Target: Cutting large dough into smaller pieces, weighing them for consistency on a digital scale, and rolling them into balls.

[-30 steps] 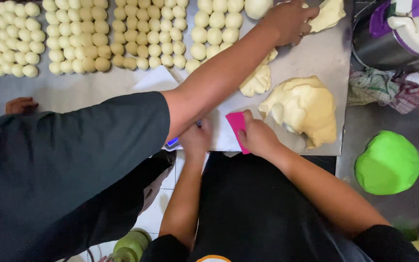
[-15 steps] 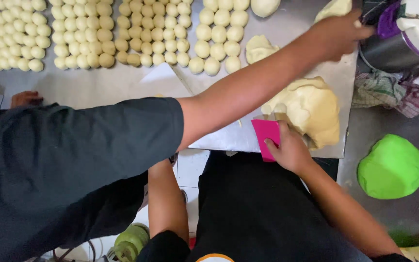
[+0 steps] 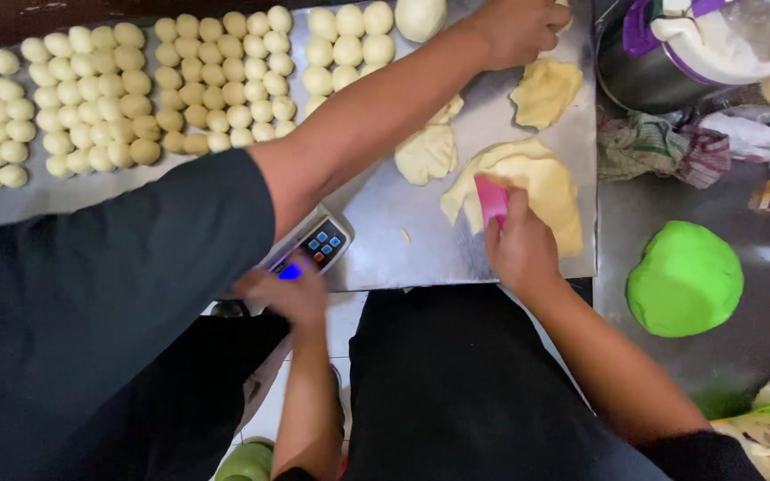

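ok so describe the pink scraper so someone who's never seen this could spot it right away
Start at the steel worktop and find the biggest slab of pale yellow dough near its right front edge. The person's right hand presses a small flat pink plastic scraper onto that slab's left side. It is the only pink thing on the worktop, where everything around it is cream dough.

Bakery kitchen, dough balls (image 3: 91,116), steel table (image 3: 385,232)
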